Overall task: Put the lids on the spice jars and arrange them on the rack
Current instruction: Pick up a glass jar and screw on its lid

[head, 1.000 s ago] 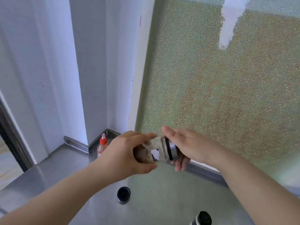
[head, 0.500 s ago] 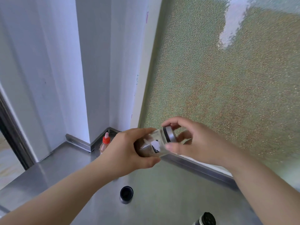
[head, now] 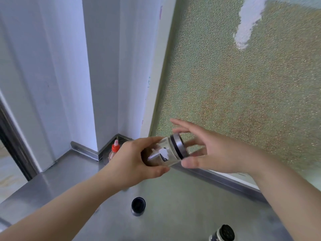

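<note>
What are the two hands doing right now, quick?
Left hand: gripping the glass spice jar around its body.
Right hand: open, fingers spread around the jar's silver lid; whether they touch it cannot be told.

A red-capped squeeze bottle stands in the far corner of the steel bench. Behind it rise white wall panels, with frosted textured glass alongside.

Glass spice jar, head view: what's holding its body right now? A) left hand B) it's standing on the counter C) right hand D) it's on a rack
A: the left hand is wrapped around the tilted glass spice jar, held above the steel counter, while the right hand has its fingers spread at the silver lid.
</note>
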A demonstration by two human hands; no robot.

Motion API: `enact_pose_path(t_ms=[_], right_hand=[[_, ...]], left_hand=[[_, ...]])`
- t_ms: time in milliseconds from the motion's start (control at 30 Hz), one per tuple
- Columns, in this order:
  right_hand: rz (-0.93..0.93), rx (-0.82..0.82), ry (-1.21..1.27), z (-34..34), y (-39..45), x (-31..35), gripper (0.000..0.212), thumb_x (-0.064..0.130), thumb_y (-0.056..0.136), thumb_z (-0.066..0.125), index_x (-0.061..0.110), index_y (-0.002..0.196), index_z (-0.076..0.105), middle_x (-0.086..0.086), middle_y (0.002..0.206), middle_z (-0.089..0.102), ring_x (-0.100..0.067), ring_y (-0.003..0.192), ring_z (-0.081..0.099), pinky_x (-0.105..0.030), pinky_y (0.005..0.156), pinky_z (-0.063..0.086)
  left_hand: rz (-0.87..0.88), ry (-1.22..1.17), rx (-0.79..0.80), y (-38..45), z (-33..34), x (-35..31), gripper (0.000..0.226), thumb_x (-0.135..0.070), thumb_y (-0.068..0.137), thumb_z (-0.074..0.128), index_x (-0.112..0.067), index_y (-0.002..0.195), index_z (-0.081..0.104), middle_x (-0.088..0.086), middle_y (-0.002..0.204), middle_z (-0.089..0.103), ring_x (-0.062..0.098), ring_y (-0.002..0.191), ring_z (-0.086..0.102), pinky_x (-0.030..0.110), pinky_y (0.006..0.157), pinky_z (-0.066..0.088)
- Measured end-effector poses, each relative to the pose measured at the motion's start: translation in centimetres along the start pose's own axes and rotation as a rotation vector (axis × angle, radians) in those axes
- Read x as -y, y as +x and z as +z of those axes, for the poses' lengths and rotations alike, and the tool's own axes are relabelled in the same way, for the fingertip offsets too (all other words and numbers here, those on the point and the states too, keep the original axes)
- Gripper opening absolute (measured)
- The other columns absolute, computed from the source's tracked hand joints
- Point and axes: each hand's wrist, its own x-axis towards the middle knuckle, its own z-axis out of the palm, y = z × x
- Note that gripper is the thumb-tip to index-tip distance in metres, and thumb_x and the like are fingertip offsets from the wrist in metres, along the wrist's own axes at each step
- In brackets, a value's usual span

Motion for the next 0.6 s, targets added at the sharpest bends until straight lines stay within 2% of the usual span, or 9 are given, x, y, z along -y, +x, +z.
enact_pose_path(t_ms=[33,100,167,200,267,333,400,500,600], right_hand=[[-0.016,-0.037,-0.028,0.1,0.3,0.1,0.057,0.053,0.077,0.061,0.055,0.128,0.035,0.03,0.121,0.053,0.007,0.1,0.06,-0.019,0.088,0.047],[-0.012,-0.126,-0.041,1.1,1.7,0.2,0.043,0.059,0.078,0.052,0.034,0.113,0.054,0.008,0.09,0.071,-0.002,0.076,0.069,-0.025,0.076,0.054],[0.049,-0.151,-0.007,2.1,2.9,0.8,0.059,0.066,0.077,0.038,0.016,0.099,0.058,-0.005,0.072,0.072,-0.012,0.059,0.07,-0.026,0.063,0.056],[0.071,-0.124,0.012,2.4,3.4,1.0,0.062,0.068,0.075,0.038,0.015,0.102,0.058,-0.003,0.079,0.072,-0.011,0.059,0.07,-0.023,0.061,0.056],[0.035,-0.074,-0.01,2.6,4.2,1.6,0.061,0.065,0.07,0.055,0.035,0.123,0.05,0.025,0.104,0.06,0.012,0.073,0.064,-0.005,0.067,0.048],[-0.031,-0.101,-0.152,2.7,5.0,2.2,0.065,0.054,0.068,0.072,0.054,0.124,0.04,0.043,0.104,0.046,0.027,0.084,0.049,0.004,0.071,0.037],[-0.063,-0.154,-0.175,3.5,6.3,2.7,0.055,0.049,0.069,0.074,0.049,0.117,0.048,0.032,0.101,0.056,0.019,0.08,0.055,-0.001,0.068,0.039],[-0.087,-0.176,-0.049,5.0,8.0,3.2,0.041,0.043,0.072,0.074,0.034,0.109,0.058,0.01,0.09,0.066,-0.004,0.053,0.063,-0.015,0.058,0.049],[-0.052,-0.159,-0.016,6.6,9.3,2.8,0.04,0.04,0.073,0.075,0.03,0.108,0.059,0.006,0.079,0.065,-0.003,0.044,0.056,-0.015,0.051,0.046]], left_hand=[[-0.007,0.01,-0.011,0.0,-0.2,0.2,0.072,-0.053,0.048,0.071,-0.035,0.117,0.056,-0.022,0.087,0.064,-0.002,0.083,0.061,0.006,0.07,0.044],[-0.01,0.048,-0.017,-0.1,-0.6,0.6,0.068,-0.047,0.052,0.073,-0.037,0.117,0.056,-0.023,0.088,0.062,-0.001,0.086,0.059,0.009,0.071,0.045],[-0.016,0.073,-0.009,-0.3,-1.0,1.2,0.067,-0.047,0.054,0.072,-0.038,0.118,0.054,-0.024,0.089,0.062,-0.002,0.089,0.058,0.014,0.076,0.046],[-0.029,0.069,-0.004,-0.5,-1.3,1.7,0.067,-0.047,0.054,0.073,-0.039,0.118,0.053,-0.023,0.09,0.063,-0.003,0.089,0.057,0.016,0.079,0.044],[-0.068,0.029,0.003,-0.7,-2.2,2.8,0.068,-0.046,0.055,0.077,-0.04,0.118,0.052,-0.019,0.093,0.066,-0.004,0.089,0.059,0.022,0.087,0.041],[-0.09,-0.006,0.012,-0.9,-3.4,3.7,0.067,-0.039,0.058,0.082,-0.037,0.119,0.053,-0.015,0.096,0.068,-0.002,0.089,0.061,0.021,0.085,0.046],[-0.072,0.007,0.006,-1.1,-4.3,4.7,0.066,-0.035,0.06,0.082,-0.038,0.119,0.053,-0.014,0.096,0.068,0.0,0.09,0.06,0.016,0.079,0.046],[-0.032,0.051,-0.047,-1.8,-4.7,6.0,0.062,-0.042,0.058,0.077,-0.046,0.114,0.05,-0.026,0.093,0.063,-0.008,0.093,0.053,0.005,0.079,0.038],[-0.034,0.055,-0.053,-2.6,-4.3,7.6,0.065,-0.048,0.056,0.072,-0.048,0.115,0.044,-0.04,0.091,0.055,-0.02,0.092,0.046,0.0,0.082,0.032]])
